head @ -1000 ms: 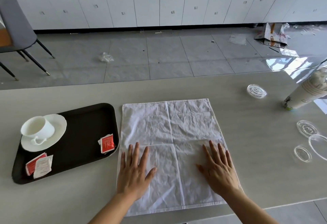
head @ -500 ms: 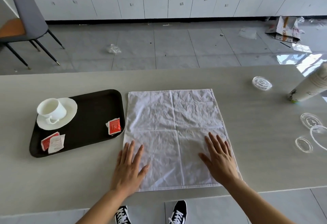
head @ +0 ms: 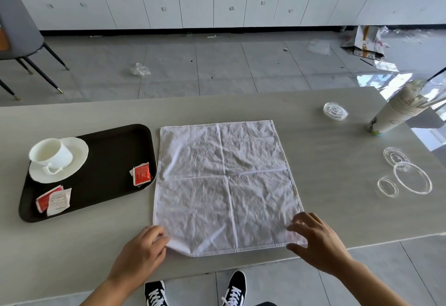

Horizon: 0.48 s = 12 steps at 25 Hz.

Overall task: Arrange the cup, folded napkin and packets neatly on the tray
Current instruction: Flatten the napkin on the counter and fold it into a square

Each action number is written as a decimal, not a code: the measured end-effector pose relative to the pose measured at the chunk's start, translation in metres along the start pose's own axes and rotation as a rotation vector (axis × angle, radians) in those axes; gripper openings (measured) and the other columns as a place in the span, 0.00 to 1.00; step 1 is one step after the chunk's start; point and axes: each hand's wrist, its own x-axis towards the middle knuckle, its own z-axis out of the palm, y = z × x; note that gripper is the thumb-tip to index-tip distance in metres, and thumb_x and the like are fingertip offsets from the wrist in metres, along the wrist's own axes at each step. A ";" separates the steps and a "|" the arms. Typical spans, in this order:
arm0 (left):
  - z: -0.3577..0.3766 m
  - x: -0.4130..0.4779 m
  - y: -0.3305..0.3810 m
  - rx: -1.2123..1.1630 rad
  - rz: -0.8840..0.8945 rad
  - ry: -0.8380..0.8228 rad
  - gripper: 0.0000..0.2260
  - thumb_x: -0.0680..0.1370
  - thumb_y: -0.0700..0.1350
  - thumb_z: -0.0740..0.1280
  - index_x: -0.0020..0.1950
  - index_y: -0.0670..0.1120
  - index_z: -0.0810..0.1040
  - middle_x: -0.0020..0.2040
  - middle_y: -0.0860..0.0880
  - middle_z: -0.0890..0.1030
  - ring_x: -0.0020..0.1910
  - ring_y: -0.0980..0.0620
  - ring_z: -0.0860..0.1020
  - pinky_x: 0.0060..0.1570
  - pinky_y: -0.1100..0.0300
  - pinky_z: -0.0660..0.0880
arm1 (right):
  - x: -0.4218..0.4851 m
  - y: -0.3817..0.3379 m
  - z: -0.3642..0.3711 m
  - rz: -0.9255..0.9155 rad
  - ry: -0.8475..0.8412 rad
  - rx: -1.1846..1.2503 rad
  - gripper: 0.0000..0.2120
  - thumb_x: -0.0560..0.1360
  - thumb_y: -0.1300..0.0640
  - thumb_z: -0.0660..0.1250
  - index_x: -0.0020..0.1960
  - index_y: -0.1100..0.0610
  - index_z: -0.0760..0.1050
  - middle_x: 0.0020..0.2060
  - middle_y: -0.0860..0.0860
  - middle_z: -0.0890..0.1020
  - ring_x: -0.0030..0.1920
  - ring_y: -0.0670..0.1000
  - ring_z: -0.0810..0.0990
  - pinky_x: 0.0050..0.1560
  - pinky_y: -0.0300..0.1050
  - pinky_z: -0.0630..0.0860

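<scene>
The napkin (head: 226,185) lies spread flat on the table (head: 337,209), still unfolded, w/ its left edge just beside the tray (head: 115,143) at 9 o'clock. Left hand (head: 142,252) has the near-left corner pinched, fingers curled shut on the cloth, which is puckered and lifted a bit there. Right hand (head: 316,240) is at the near-right corner, fingers half open, thumb under the hem and fingertips on top; looks like it's closing on the corner, but I can't tell if it's got a firm hold. The cup (head: 52,153) sits on its saucer (head: 72,160) at the tray's far-left; two packets (head: 54,200) lie near-left, one more packet (head: 142,174) at the tray's right rim, approx touching it. Step in hand, I'd say: first fold, near edge carried toward 12 o'clock. To do it well: get both corners gripped evenly, lift together, lay the near hem square on the far hem, using the old crease across the middle as the fold line, then press flat. Risk: left corner bunches, so the fold goes skewed. The middle of the tray is bare, probably room for the folded napkin.
</scene>
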 end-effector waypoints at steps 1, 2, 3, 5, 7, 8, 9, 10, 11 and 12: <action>-0.001 0.004 0.002 -0.007 -0.027 0.022 0.08 0.72 0.45 0.60 0.41 0.48 0.79 0.42 0.52 0.79 0.40 0.51 0.79 0.27 0.60 0.73 | -0.002 0.002 0.000 -0.007 -0.022 0.001 0.23 0.63 0.35 0.74 0.55 0.43 0.80 0.53 0.41 0.78 0.53 0.45 0.77 0.48 0.37 0.74; -0.003 0.008 0.003 -0.025 -0.066 0.056 0.10 0.73 0.46 0.59 0.41 0.48 0.80 0.40 0.53 0.80 0.37 0.51 0.80 0.27 0.59 0.75 | -0.003 0.005 0.000 -0.013 -0.031 0.003 0.26 0.62 0.34 0.73 0.57 0.43 0.79 0.55 0.40 0.77 0.54 0.44 0.75 0.49 0.37 0.74; -0.006 0.013 0.004 -0.066 -0.134 0.082 0.10 0.74 0.46 0.60 0.42 0.48 0.80 0.39 0.53 0.81 0.36 0.50 0.80 0.28 0.58 0.75 | -0.004 0.006 -0.001 -0.019 -0.034 0.005 0.27 0.63 0.35 0.74 0.58 0.43 0.78 0.56 0.40 0.77 0.55 0.44 0.75 0.50 0.37 0.75; -0.014 0.022 0.003 -0.141 -0.261 0.066 0.03 0.76 0.43 0.66 0.46 0.49 0.79 0.39 0.54 0.81 0.34 0.50 0.80 0.30 0.57 0.76 | -0.004 0.007 0.000 -0.044 -0.003 0.023 0.21 0.65 0.46 0.78 0.56 0.45 0.79 0.54 0.40 0.78 0.54 0.46 0.78 0.48 0.38 0.76; -0.016 0.024 0.001 -0.180 -0.321 0.036 0.05 0.77 0.43 0.68 0.51 0.52 0.77 0.43 0.56 0.81 0.37 0.52 0.79 0.33 0.55 0.76 | -0.002 0.009 0.002 -0.053 0.062 0.044 0.14 0.68 0.57 0.78 0.50 0.46 0.79 0.49 0.40 0.80 0.50 0.47 0.80 0.42 0.38 0.78; -0.017 0.024 0.000 -0.209 -0.342 0.032 0.06 0.78 0.43 0.67 0.52 0.53 0.77 0.45 0.57 0.81 0.38 0.53 0.79 0.34 0.56 0.76 | -0.001 0.008 0.001 -0.036 0.083 0.056 0.12 0.69 0.59 0.77 0.47 0.47 0.79 0.47 0.39 0.81 0.48 0.47 0.81 0.39 0.39 0.78; -0.018 0.024 -0.001 -0.245 -0.364 0.035 0.07 0.78 0.44 0.66 0.53 0.55 0.77 0.46 0.59 0.81 0.39 0.55 0.79 0.36 0.56 0.76 | 0.000 0.008 0.000 -0.011 0.097 0.069 0.10 0.71 0.59 0.76 0.46 0.47 0.79 0.44 0.39 0.81 0.46 0.46 0.81 0.37 0.39 0.77; -0.019 0.024 -0.003 -0.301 -0.383 0.036 0.08 0.78 0.43 0.67 0.52 0.57 0.78 0.45 0.60 0.81 0.39 0.57 0.80 0.36 0.57 0.77 | 0.002 0.009 -0.002 0.021 0.106 0.086 0.08 0.72 0.58 0.75 0.46 0.47 0.79 0.41 0.39 0.81 0.43 0.46 0.81 0.35 0.40 0.77; -0.019 0.026 -0.005 -0.390 -0.412 0.030 0.10 0.78 0.42 0.68 0.49 0.59 0.79 0.44 0.61 0.82 0.36 0.57 0.80 0.35 0.57 0.78 | 0.003 0.010 -0.005 0.064 0.111 0.105 0.07 0.72 0.57 0.75 0.44 0.46 0.79 0.38 0.40 0.82 0.40 0.46 0.81 0.34 0.41 0.77; -0.019 0.028 -0.006 -0.500 -0.448 0.019 0.12 0.77 0.41 0.69 0.47 0.61 0.80 0.42 0.59 0.83 0.34 0.57 0.80 0.35 0.57 0.79 | 0.005 0.011 -0.008 0.115 0.109 0.123 0.07 0.72 0.56 0.75 0.43 0.46 0.79 0.35 0.41 0.82 0.37 0.47 0.81 0.33 0.42 0.76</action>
